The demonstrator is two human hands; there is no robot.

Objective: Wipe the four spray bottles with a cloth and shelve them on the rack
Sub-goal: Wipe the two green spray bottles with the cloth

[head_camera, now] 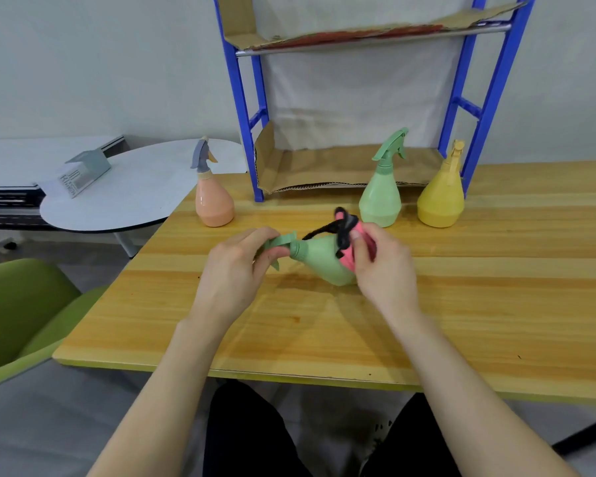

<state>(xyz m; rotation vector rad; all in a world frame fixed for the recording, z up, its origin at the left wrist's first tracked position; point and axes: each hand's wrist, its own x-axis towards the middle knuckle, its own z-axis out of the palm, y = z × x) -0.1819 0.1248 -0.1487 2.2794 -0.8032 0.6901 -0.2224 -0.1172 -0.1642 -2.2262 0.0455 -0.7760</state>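
A green spray bottle (324,258) lies tilted over the wooden table (461,304), nozzle to the left. My left hand (236,273) grips its spray head. My right hand (384,266) presses a pink cloth with black trim (346,235) against the bottle's base. A second green bottle (381,197) and a yellow bottle (441,197) stand upright by the blue rack (245,108). An orange bottle with a grey head (214,201) stands at the table's left corner.
The rack's two shelves are lined with cardboard (324,166) and hold no bottles. A round white table (124,194) with a grey box stands to the left. A green chair (18,311) sits at the near left.
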